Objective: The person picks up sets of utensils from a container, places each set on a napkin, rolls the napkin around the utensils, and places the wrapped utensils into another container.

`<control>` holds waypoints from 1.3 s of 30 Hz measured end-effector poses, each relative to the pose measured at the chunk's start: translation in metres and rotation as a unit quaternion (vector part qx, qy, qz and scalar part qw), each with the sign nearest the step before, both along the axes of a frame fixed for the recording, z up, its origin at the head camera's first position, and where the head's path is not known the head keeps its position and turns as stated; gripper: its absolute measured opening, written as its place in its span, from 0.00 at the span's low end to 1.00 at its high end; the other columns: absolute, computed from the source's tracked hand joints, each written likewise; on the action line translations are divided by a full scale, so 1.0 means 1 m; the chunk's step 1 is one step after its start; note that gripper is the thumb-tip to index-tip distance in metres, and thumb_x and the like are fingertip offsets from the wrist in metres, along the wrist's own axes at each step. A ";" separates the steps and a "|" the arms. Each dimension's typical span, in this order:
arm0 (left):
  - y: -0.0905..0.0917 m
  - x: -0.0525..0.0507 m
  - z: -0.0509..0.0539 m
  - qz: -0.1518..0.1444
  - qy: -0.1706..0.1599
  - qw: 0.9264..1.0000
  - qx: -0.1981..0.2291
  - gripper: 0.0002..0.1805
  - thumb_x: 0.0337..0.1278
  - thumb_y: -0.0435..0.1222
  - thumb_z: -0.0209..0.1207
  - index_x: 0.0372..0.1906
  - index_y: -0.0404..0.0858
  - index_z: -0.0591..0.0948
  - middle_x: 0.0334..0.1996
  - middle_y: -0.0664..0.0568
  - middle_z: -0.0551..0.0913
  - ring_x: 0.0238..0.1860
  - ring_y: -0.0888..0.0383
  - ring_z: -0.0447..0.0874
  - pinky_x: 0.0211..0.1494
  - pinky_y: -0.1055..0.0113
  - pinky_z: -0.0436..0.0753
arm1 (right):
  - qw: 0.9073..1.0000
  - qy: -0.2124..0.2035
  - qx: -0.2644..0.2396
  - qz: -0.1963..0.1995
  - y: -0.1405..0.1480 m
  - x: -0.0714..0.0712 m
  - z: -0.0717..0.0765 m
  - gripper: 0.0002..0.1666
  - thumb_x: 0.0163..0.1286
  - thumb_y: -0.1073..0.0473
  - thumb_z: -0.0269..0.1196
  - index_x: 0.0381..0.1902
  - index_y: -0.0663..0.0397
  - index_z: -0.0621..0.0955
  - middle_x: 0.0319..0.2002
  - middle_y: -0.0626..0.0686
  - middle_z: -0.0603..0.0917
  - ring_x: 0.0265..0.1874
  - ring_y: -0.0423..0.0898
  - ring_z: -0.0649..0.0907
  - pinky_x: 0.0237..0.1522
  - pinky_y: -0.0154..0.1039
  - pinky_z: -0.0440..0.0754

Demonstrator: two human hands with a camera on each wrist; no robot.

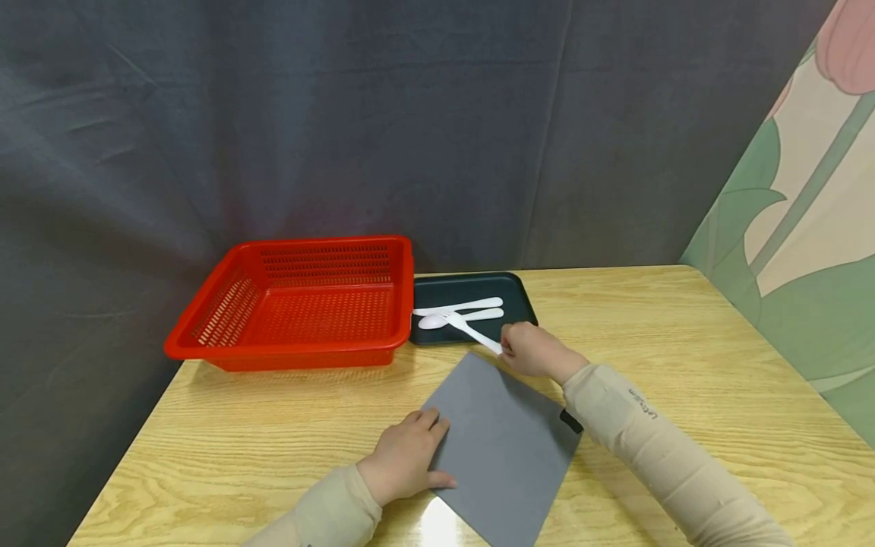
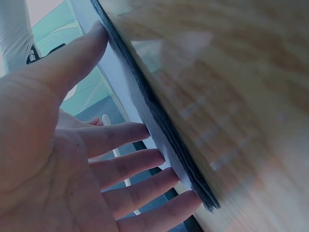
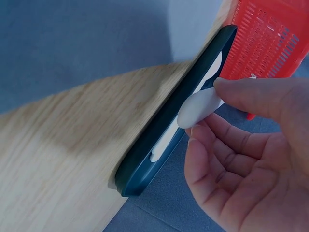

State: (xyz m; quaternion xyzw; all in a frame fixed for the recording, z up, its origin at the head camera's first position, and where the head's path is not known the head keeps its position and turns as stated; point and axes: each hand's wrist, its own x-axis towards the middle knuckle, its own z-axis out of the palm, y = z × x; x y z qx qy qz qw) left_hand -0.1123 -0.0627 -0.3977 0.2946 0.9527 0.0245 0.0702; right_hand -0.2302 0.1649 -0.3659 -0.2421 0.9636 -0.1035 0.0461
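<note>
My right hand [image 1: 536, 351] pinches a white fork [image 1: 473, 333] by its handle end. The fork's tines cross over a white spoon [image 1: 431, 322] on a dark tray [image 1: 465, 284]. Beside the spoon lies another white utensil [image 1: 488, 303], its far end cut off from sight by the red basket. In the right wrist view, the fork's rounded handle end [image 3: 198, 108] sits between thumb and fingers. My left hand [image 1: 405, 460] touches the left edge of a square grey folded sheet [image 1: 502, 441] with extended fingers. The left wrist view shows the sheet's layered dark edge [image 2: 159, 113].
A red perforated basket [image 1: 294, 352] stands left of the tray, close against it. A small black tab [image 1: 571, 421] shows at the sheet's right corner. Everything rests on a wood-grain table [image 1: 683, 365], with a dark curtain [image 1: 478, 137] behind it and a flower-patterned wall [image 1: 820, 228] at right.
</note>
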 end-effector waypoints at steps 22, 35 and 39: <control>0.000 0.000 0.000 -0.002 0.011 1.000 -0.001 0.42 0.42 0.61 0.63 0.59 0.38 0.74 0.58 0.46 0.75 0.56 0.49 0.76 0.44 0.60 0.82 | 1.000 -0.018 -0.010 0.003 -0.003 0.004 0.001 0.09 0.59 0.62 0.63 0.23 0.58 0.74 0.18 0.48 0.71 0.18 0.41 0.69 0.21 0.31 0.66; 0.000 0.000 0.000 -0.002 0.011 1.000 -0.002 0.43 0.42 0.62 0.63 0.60 0.38 0.74 0.58 0.46 0.75 0.56 0.49 0.75 0.43 0.60 0.83 | 0.997 -0.072 -0.007 -0.021 -0.010 0.010 0.001 0.09 0.62 0.60 0.63 0.26 0.58 0.74 0.19 0.49 0.72 0.19 0.41 0.71 0.21 0.31 0.66; 0.000 0.000 0.000 -0.002 0.006 1.000 0.000 0.43 0.42 0.61 0.63 0.60 0.38 0.74 0.58 0.46 0.75 0.56 0.49 0.75 0.44 0.59 0.82 | 0.997 -0.076 -0.010 -0.018 -0.010 0.010 0.000 0.09 0.62 0.60 0.63 0.26 0.57 0.74 0.20 0.49 0.73 0.19 0.40 0.72 0.21 0.30 0.67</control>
